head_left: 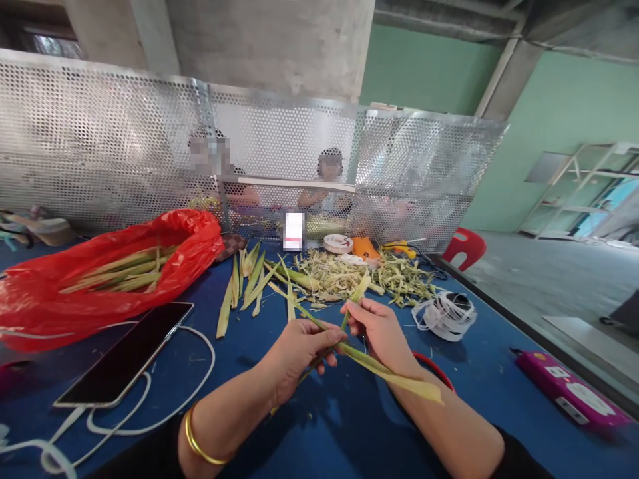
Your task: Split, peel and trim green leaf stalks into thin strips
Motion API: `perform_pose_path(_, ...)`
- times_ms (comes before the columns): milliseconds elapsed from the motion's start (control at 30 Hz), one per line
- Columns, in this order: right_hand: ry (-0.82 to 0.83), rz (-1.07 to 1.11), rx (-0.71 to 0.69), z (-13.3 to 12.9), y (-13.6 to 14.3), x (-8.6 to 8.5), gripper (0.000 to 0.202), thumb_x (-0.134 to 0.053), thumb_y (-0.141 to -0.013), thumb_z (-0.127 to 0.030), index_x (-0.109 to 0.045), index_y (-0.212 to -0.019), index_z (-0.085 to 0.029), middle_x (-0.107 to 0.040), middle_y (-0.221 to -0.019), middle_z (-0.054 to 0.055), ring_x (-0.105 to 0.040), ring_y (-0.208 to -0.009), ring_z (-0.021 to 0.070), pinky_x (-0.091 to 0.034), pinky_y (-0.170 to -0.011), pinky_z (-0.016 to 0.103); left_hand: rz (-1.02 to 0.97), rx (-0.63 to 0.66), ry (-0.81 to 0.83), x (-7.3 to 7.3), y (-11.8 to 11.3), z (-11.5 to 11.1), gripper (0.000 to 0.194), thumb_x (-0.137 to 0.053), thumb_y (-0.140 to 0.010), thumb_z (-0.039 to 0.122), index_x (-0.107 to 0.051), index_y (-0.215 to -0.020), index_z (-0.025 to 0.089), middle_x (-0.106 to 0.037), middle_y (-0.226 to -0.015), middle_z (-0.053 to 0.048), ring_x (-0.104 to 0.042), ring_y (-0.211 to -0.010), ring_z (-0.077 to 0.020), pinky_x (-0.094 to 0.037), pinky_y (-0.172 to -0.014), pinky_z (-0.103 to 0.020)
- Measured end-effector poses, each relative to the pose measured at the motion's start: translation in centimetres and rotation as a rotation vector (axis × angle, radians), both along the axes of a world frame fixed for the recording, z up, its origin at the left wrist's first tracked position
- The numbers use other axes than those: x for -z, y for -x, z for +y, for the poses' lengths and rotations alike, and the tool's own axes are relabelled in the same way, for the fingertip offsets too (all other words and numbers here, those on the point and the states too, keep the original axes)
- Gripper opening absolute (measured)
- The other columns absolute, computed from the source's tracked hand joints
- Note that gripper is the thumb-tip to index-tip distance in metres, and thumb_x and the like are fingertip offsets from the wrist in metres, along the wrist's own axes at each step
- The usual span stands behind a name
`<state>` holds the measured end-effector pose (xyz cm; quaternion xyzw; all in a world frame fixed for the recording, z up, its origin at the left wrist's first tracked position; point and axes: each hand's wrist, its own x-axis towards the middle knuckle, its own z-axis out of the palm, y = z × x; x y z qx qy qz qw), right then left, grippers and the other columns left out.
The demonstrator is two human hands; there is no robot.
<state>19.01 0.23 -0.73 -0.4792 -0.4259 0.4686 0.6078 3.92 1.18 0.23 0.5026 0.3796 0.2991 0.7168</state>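
Because crossed leaf strips [387,374] could slip, left hand [299,352] pinches near their crossing; right hand [375,324], fingers closed, grips one.

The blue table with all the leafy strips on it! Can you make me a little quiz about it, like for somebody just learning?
1. What is the left hand pinching?
A) The white cable
B) A leaf strip
C) The red chair

2. True or false: the red plastic bag is open, with long leaves inside.

3. Fill in the blank: around the left wrist there is a gold ____.

Key:
1. B
2. True
3. bangle
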Motion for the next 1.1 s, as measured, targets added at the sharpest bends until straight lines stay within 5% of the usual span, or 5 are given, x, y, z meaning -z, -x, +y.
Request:
perform_pose_path(233, 0.038, -0.026, -0.079, 0.2, -0.7, -1.1, 0.039, -0.067, -0.067, -0.053, -0.064, -0.071, -0.015, -0.053, -0.059, -0.002, -0.047, -0.051, 0.0104, -0.036, -0.052, 0.024, -0.029, -0.088, 0.014, -0.4, 0.5, 0.0, 0.031, -0.069, -0.071, 0.039, -0.067, -0.078, 0.009, -0.061, -0.061, -0.002, -0.052, -0.048, -0.0069, -0.035, -0.04, -0.016)
perform_pose_path(467, 0.045, -0.72, -0.428, -1.4, -1.4, -2.8, 0.035, -0.054, -0.081, -0.051, -0.055, -0.07, -0.019, -0.056, -0.061, -0.001, -0.05, -0.056, 0.0131, -0.034, -0.053, 0.024, -0.003, -0.183, -0.026, -0.9, 1.1, 0.9, 0.029, -0.067, -0.071, 0.036, -0.062, -0.082, 0.011, -0.064, -0.068, -0.004, -0.054, -0.051, -0.009, -0.039, -0.042, -0.019)
perform_pose_path(567, -0.064, -1.127, -0.332, -1.9, -0.3, -2.1, 0.023, -0.057, -0.082, -0.038, -0.052, -0.071, -0.019, -0.057, -0.061, -0.002, -0.048, -0.056, 0.013, -0.027, -0.051, 0.023, 0.087, -0.187, -0.145, -0.4, 0.9, 1.1, 0.023, -0.072, -0.064, 0.024, -0.061, -0.081, 0.012, -0.06, -0.06, 0.001, -0.052, -0.049, -0.009, -0.038, -0.04, -0.019)
perform_pose_path(667, -0.186, -1.357, -0.239, -2.1, 0.7, -1.6, 0.024, -0.038, -0.093, -0.028, -0.05, -0.075, -0.019, -0.06, -0.068, 0.002, -0.051, -0.06, 0.0139, -0.025, -0.053, 0.025, 0.101, -0.218, -0.174, -0.1, 0.8, 1.2, 0.018, -0.069, -0.065, 0.024, -0.061, -0.077, 0.013, -0.057, -0.055, 0.002, -0.049, -0.047, -0.0084, -0.036, -0.039, -0.018)
perform_pose_path(1100, -0.313, -1.532, -0.094, -2.4, 0.6, -1.9, 0.027, -0.036, -0.095, -0.028, -0.049, -0.072, -0.02, -0.056, -0.062, 0.0, -0.048, -0.054, 0.0134, -0.02, -0.051, 0.027, -0.057, -0.173, 0.091, -1.0, 1.8, 1.9, 0.022, -0.071, -0.069, 0.029, -0.063, -0.082, 0.011, -0.056, -0.058, 0.002, -0.048, -0.047, -0.0062, -0.038, -0.044, -0.018)
